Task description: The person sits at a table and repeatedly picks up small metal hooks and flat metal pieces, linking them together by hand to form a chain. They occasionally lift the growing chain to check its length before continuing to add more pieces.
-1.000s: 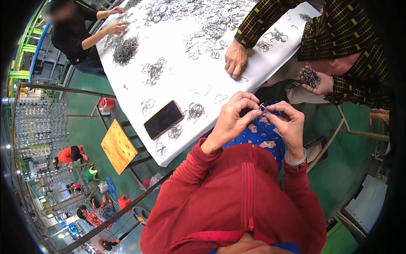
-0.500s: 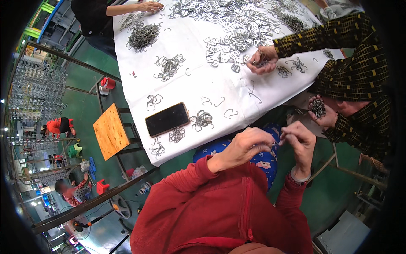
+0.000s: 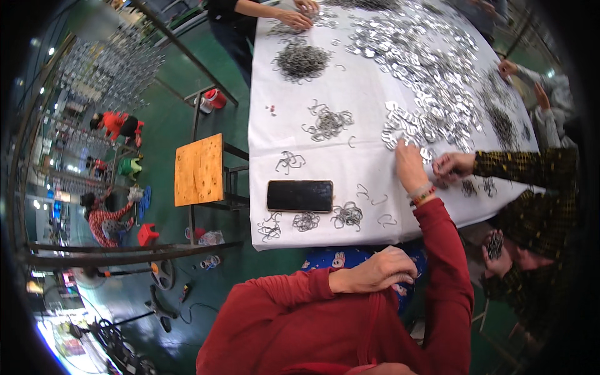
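Note:
My right hand (image 3: 410,165) reaches over the table to the near edge of a large pile of flat, silver metal loops (image 3: 431,94). Its fingers are drawn together and touch down at the pile; whatever lies between the fingertips is hidden. Close to my body, past the table's front edge, my left hand (image 3: 378,272) is curled closed, and its contents cannot be made out. Small heaps of bent wire hooks (image 3: 347,215) lie on the white-covered table (image 3: 369,162), with a few loose ones between them and my right hand.
A black phone (image 3: 300,196) lies among the hooks. A co-worker's hand (image 3: 455,165) is close to my right hand; their other hand (image 3: 498,253) holds hooks. Another person's hands (image 3: 294,19) work at the far left. A wooden stool (image 3: 199,170) stands left of the table.
My right hand has moved from beside my left hand forward to the pile. My left hand has stayed near my body. The view has turned, and the co-worker's nearer hand remains by the pile.

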The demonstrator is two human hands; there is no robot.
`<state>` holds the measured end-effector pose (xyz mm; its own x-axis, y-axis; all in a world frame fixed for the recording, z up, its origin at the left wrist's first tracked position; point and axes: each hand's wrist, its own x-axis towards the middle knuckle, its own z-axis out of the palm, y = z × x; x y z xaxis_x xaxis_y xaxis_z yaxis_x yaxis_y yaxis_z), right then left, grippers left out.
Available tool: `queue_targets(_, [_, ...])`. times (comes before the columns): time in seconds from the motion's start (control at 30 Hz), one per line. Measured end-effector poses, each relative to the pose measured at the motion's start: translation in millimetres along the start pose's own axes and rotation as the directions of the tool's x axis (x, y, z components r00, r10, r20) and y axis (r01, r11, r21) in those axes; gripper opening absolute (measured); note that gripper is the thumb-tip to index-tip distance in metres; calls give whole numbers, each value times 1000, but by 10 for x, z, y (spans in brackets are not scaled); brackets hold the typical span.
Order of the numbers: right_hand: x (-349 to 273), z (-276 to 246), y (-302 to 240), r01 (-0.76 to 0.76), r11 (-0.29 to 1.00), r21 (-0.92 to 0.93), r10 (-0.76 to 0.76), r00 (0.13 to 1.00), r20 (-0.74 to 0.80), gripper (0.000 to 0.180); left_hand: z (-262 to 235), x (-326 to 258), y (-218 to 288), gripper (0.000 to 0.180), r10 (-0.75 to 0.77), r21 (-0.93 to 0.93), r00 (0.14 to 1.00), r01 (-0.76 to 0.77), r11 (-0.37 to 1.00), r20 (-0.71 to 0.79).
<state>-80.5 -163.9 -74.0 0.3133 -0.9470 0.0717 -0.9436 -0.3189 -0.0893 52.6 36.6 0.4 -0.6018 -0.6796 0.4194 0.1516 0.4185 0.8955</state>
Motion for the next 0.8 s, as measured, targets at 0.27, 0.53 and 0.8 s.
queue_targets(0.27, [-120, -380, 82, 215, 952, 220, -162, 958, -237, 38, -71, -24, -79, 15, -48, 4, 998, 48, 999, -44])
queue_targets(0.53, [-988, -1174, 130, 96, 987, 129, -98, 995, 16, 9, 23, -74, 30, 13, -110, -77, 994, 109, 991, -18])
queue_targets(0.8, [-1563, -146, 443, -91, 988, 128, 105, 989, -106, 14, 28, -80, 38, 15, -78, -50, 996, 80, 996, 32])
